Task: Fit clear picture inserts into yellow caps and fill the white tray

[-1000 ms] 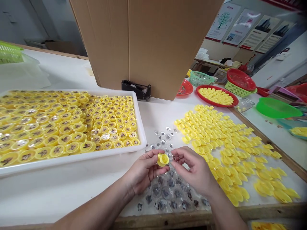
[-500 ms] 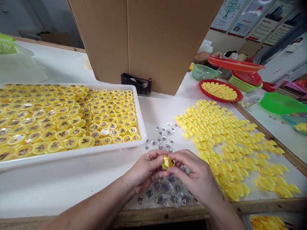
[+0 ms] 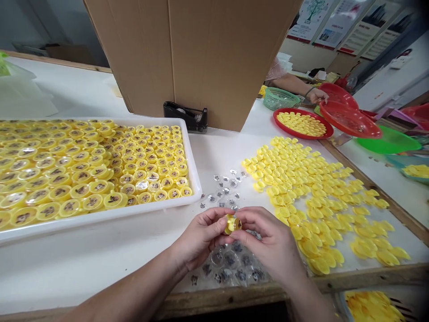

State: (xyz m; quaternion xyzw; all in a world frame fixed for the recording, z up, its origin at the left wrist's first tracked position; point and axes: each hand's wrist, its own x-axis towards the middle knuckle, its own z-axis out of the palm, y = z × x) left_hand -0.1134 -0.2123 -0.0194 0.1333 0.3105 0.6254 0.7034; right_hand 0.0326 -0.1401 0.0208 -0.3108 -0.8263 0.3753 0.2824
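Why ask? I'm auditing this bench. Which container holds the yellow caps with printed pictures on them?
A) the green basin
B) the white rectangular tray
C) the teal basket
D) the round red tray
B. The white rectangular tray is packed with yellow caps showing printed pictures, while the red tray holds plain yellow pieces.

Bright yellow on the small plastic piece (image 3: 232, 224), the loose petal-shaped plastic pieces (image 3: 321, 210) and the round caps (image 3: 114, 200), each cap printed with a dark brown figure. White on the tray rim (image 3: 100, 219). Clear with dark prints on the blister domes (image 3: 231, 259). Red on the round plate (image 3: 281, 117), teal on the mesh basket (image 3: 279, 99), brown on the cardboard box (image 3: 208, 58), black on the tape dispenser (image 3: 184, 117).
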